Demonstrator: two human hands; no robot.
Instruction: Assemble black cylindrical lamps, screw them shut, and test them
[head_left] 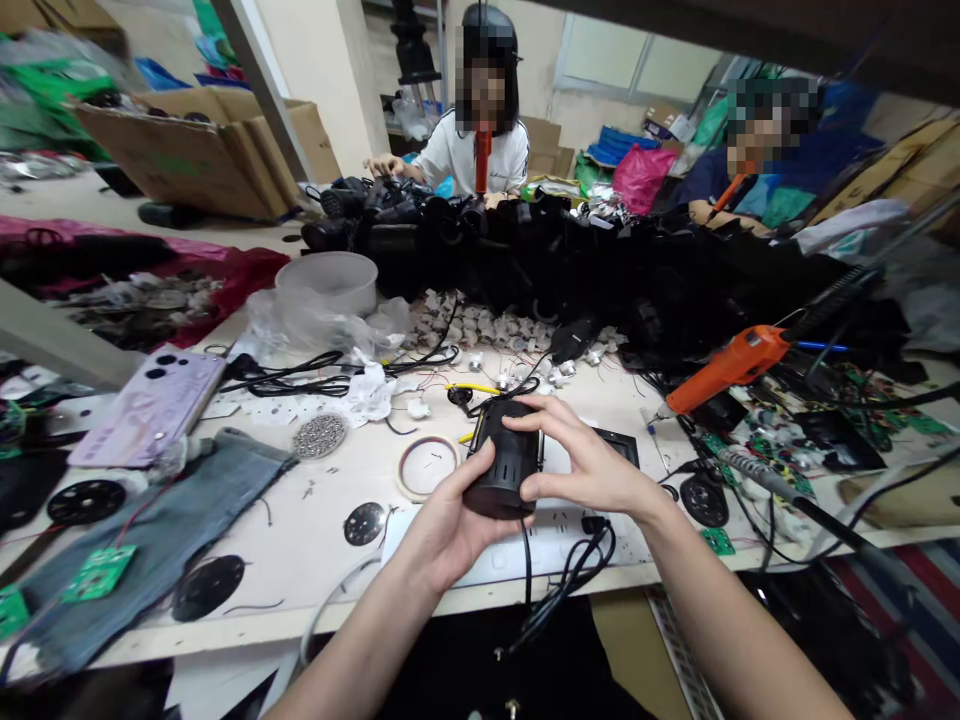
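Between my two hands is a black cylindrical housing point(504, 462) with narrow slots in its side. A black cable runs down from its lower end. My left hand point(457, 525) wraps around its lower left side, with the thumb across the front. From the right, my right hand point(581, 450) grips it, fingers over the top and thumb near the lower edge. Just left of it lies a roll of tape point(409, 486). A white power strip point(480, 568) sits beneath my hands, with a coiled black cord point(581, 575) at its right end.
An orange electric screwdriver point(739, 365) hangs at the right above circuit boards. A soldering iron point(757, 470) extends nearby. At left are a phone point(146, 405), a denim piece point(180, 530) and a dish of screws point(319, 437). Two people work across the table behind black parts point(525, 250).
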